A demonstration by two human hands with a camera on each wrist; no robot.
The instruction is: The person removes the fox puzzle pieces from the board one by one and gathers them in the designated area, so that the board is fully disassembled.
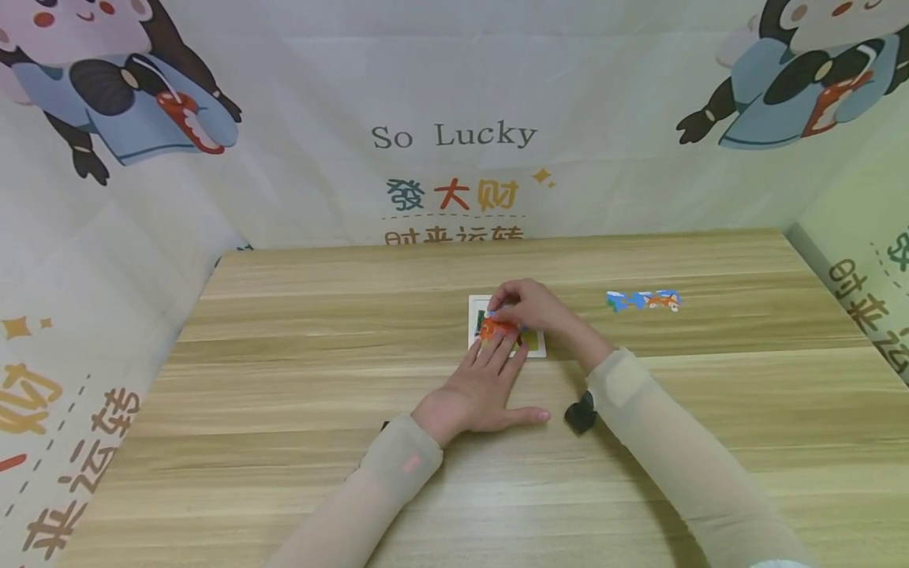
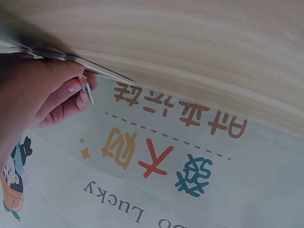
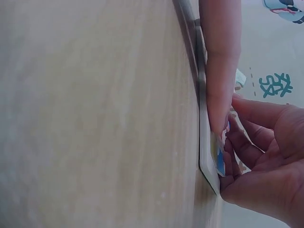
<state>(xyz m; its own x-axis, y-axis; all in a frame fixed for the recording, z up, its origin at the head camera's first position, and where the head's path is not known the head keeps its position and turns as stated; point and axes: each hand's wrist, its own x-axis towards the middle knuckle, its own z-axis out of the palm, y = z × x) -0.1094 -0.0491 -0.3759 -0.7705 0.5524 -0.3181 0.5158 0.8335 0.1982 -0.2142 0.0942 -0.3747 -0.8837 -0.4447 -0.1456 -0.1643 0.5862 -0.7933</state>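
Observation:
A small framed puzzle board [image 1: 537,353] with a white border lies on the table in the head view. My left hand [image 1: 472,394] rests on its near part, fingers stretched out and thumb spread to the right. Over the far side of the board, my right hand [image 1: 533,306] pinches a small puzzle piece [image 2: 88,90], seen nearly edge-on in the left wrist view. An orange picture part [image 1: 500,327] shows between the hands; fingers hide much of the board. In the right wrist view the curled right fingers [image 3: 247,142] sit close above the board's edge.
Loose puzzle pieces [image 1: 660,300] in blue, white and orange lie right of the board. A small black object [image 1: 581,414] is beside the right sleeve. The wooden table [image 1: 284,347] meets a printed cloth backdrop [image 1: 305,158] at its far edge.

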